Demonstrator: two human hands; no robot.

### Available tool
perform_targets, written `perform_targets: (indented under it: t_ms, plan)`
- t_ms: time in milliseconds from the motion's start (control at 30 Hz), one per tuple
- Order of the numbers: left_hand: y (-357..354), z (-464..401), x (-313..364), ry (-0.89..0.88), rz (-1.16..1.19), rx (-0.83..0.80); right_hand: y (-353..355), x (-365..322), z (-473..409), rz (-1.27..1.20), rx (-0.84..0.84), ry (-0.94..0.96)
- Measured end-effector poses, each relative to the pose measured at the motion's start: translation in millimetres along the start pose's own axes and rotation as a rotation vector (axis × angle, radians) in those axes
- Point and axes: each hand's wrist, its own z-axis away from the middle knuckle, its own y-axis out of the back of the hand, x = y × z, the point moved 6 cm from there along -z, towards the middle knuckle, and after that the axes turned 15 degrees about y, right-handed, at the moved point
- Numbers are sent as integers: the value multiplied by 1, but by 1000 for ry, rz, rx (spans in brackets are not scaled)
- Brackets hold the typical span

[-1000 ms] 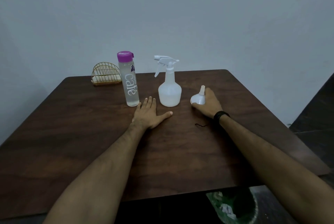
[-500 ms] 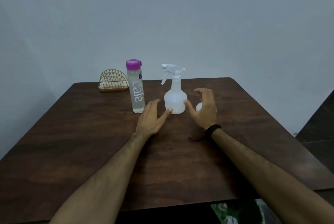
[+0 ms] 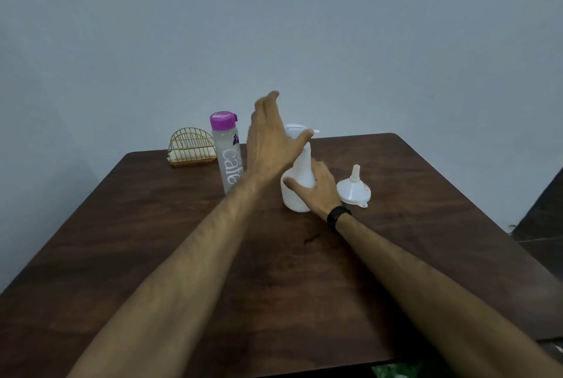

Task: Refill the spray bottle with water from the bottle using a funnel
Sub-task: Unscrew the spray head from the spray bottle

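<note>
Spray bottle (image 3: 297, 191) stands gripped between both hands; funnel (image 3: 353, 187) beside.

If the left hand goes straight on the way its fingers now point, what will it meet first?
Probably the white trigger head of the translucent plastic spray bottle: the left hand is raised, open, just before it. Depth is unclear, so it might pass above toward the wall.

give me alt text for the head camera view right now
A person's right hand grips the body of a white spray bottle on a dark wooden table, while the left hand reaches open toward its trigger top. A purple-capped water bottle stands left; a white funnel sits upside down right.
</note>
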Motion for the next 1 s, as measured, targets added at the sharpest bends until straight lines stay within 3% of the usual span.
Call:
perform_targets:
  t_ms: [100, 167, 233, 367, 433, 500, 633, 833, 900, 1000]
  plan:
    - [-11, -22, 19, -4, -256, -281, 2, -2, 8, 33, 35, 24]
    - [-19, -25, 27, -47, -361, -381, 3, -3, 10, 27, 47, 33]
    - [-23, -26, 29, -22, -352, -368, 4, -5, 11, 12, 68, 35]
    - [-22, -19, 28, 47, -409, -190, 2, -10, 13, 0, 106, 33]
    - [-23, -15, 31, 74, -389, -232, 3, -11, 13, -12, 119, 30]
    - [-22, -19, 29, 143, -308, -407, 4, -10, 13, -12, 125, 40]
    - [-7, -30, 7, 373, 84, -680, 2, -6, 11, -29, 105, 27]
    - [-48, -7, -30, 253, 479, -1105, 0, -1, 9, -93, 74, 20]
    - [-53, -2, -31, 252, 562, -1142, -1, -1, 8, -103, 64, 22]
    - [-50, -1, -34, 212, 557, -1015, -1, 1, 9, -117, 70, 23]
